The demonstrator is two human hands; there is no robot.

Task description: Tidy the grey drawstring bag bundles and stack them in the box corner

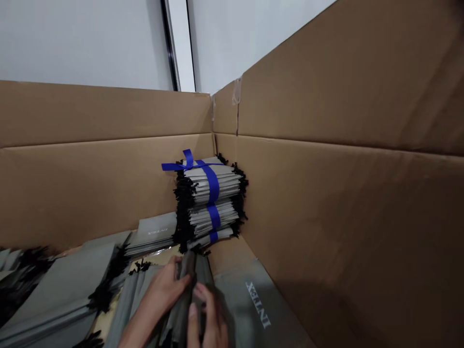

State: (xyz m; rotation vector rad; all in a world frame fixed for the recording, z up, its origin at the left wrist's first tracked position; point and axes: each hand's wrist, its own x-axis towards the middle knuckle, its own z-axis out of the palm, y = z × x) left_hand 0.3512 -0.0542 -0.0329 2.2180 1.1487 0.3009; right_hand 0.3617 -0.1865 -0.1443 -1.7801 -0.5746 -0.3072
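Between my hands is a bundle of dark grey fabric pouches [188, 268], standing on edge low in the box, with black cord ends at its near end. My left hand [167, 285] is closed on the bundle's left side, thumb across the top. From the right, my right hand [209, 316] presses its bent fingers against the same pouches. Just beyond the bundle rises a tall stack of light grey drawstring pouches [217, 183], tied with a blue ribbon [213, 186]. A flat grey pouch printed INTEX [261, 309] lies to the right.
High cardboard walls [326, 111] meet in a corner behind the tied stack. Several more pouch piles [72, 280] with black cords cover the left side of the box floor. One INTEX pile [157, 227] lies against the back wall.
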